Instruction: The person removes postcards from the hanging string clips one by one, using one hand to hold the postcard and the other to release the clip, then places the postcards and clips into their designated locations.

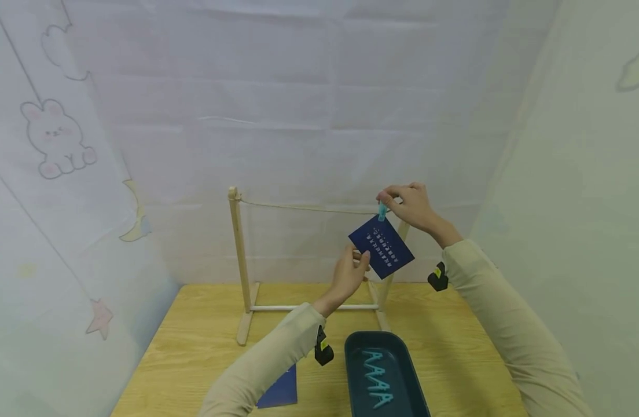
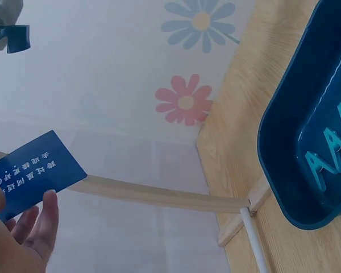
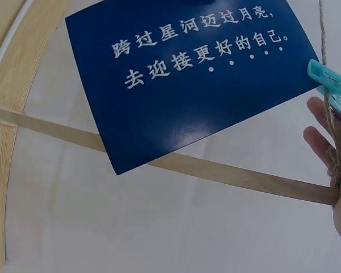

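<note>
A dark blue card [image 1: 384, 246] with white writing hangs tilted by one corner from a light-blue clothespin [image 1: 382, 212] at the rope's right end. My right hand [image 1: 410, 205] pinches the clothespin from above. In the right wrist view, the clothespin [image 3: 332, 81] sits over the rope [image 3: 328, 108] and the card's corner, with the fingers beside it. My left hand [image 1: 348, 272] holds the card's lower left edge, its thumb in front of the card. From the left wrist view, the card [image 2: 37, 170] partly hides behind that hand [image 2: 17, 244].
A wooden frame [image 1: 239, 255] with a white crossbar [image 1: 298, 307] stands on the wooden table [image 1: 194, 347]. In front is a dark teal tray [image 1: 353, 376] holding several light-blue clothespins [image 1: 377, 382]. Another blue card [image 1: 283, 391] lies partly under the left sleeve.
</note>
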`<move>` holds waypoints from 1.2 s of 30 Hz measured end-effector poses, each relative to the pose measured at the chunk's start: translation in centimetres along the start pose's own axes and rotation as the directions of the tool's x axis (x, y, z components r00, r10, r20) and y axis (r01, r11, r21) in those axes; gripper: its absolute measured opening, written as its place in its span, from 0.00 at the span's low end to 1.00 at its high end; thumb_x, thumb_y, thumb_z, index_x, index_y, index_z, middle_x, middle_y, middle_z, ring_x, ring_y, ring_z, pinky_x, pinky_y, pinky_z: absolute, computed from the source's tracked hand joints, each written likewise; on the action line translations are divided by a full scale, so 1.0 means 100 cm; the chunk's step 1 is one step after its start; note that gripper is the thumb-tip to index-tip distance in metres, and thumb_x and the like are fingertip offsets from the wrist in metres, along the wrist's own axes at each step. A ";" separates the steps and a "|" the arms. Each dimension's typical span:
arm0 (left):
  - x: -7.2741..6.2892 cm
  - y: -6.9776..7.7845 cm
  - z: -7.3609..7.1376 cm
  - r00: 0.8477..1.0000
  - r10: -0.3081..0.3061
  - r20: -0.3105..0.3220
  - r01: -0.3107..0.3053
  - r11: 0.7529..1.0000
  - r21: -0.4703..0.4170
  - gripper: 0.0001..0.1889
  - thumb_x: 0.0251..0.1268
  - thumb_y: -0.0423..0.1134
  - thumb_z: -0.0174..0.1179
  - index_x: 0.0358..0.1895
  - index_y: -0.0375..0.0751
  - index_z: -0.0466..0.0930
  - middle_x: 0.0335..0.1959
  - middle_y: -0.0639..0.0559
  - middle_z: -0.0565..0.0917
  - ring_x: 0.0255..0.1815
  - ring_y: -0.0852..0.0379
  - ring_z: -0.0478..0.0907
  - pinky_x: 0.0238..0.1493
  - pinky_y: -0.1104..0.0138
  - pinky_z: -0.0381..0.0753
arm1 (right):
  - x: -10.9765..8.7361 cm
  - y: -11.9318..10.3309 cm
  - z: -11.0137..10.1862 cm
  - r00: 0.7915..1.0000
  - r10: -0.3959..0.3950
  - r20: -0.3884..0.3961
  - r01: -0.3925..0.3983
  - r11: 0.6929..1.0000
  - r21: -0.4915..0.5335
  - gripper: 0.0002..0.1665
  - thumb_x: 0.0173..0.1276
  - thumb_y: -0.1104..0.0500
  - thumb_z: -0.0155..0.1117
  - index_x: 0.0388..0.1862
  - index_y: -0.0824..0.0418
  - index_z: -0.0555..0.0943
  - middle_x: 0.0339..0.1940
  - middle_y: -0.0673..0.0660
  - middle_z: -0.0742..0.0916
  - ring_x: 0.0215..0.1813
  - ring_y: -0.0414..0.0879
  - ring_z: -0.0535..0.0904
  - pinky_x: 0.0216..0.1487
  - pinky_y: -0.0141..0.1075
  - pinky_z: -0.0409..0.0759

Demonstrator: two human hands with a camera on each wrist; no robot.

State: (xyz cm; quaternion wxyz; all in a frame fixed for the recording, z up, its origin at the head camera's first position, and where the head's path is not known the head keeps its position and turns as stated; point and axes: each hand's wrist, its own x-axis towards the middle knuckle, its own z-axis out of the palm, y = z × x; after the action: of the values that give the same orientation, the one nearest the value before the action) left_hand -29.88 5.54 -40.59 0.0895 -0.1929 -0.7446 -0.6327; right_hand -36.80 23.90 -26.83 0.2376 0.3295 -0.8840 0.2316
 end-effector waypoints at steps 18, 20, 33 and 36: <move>0.008 0.001 -0.002 0.997 0.037 -0.072 -0.045 0.992 -0.114 0.08 0.78 0.31 0.50 0.41 0.26 0.73 0.36 0.34 0.83 0.35 0.38 0.85 0.38 0.60 0.88 | 0.002 -0.003 -0.024 0.952 0.110 0.285 -0.153 0.979 0.136 0.23 0.80 0.51 0.51 0.60 0.67 0.77 0.51 0.63 0.86 0.62 0.61 0.75 0.73 0.62 0.32; 0.008 0.001 -0.002 0.996 0.049 -0.071 -0.057 0.992 -0.112 0.09 0.78 0.30 0.50 0.40 0.25 0.73 0.36 0.32 0.83 0.34 0.38 0.85 0.37 0.60 0.88 | 0.002 -0.003 -0.025 0.954 0.100 0.283 -0.148 0.977 0.155 0.20 0.80 0.53 0.52 0.58 0.67 0.78 0.48 0.61 0.87 0.61 0.60 0.76 0.73 0.61 0.30; 0.007 0.006 -0.006 0.996 0.047 -0.082 -0.053 0.996 -0.076 0.09 0.78 0.32 0.49 0.41 0.27 0.73 0.36 0.33 0.83 0.34 0.36 0.84 0.34 0.65 0.88 | 0.002 -0.005 -0.015 0.964 0.180 0.195 -0.210 0.967 0.147 0.14 0.78 0.58 0.55 0.52 0.67 0.77 0.41 0.63 0.88 0.54 0.60 0.77 0.72 0.55 0.40; 0.008 0.005 -0.006 0.996 0.046 -0.080 -0.052 0.995 -0.079 0.09 0.78 0.32 0.50 0.40 0.27 0.73 0.36 0.33 0.83 0.34 0.35 0.84 0.34 0.66 0.88 | 0.003 -0.006 -0.010 0.969 0.195 0.155 -0.217 0.966 0.139 0.11 0.77 0.59 0.56 0.48 0.67 0.77 0.36 0.62 0.87 0.46 0.59 0.79 0.66 0.53 0.47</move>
State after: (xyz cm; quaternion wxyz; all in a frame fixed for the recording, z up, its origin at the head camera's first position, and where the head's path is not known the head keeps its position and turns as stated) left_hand -30.42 5.20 -39.71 0.1262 -0.1895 -0.7092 -0.6672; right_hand -36.30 23.95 -25.76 0.1233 0.2686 -0.9072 0.2995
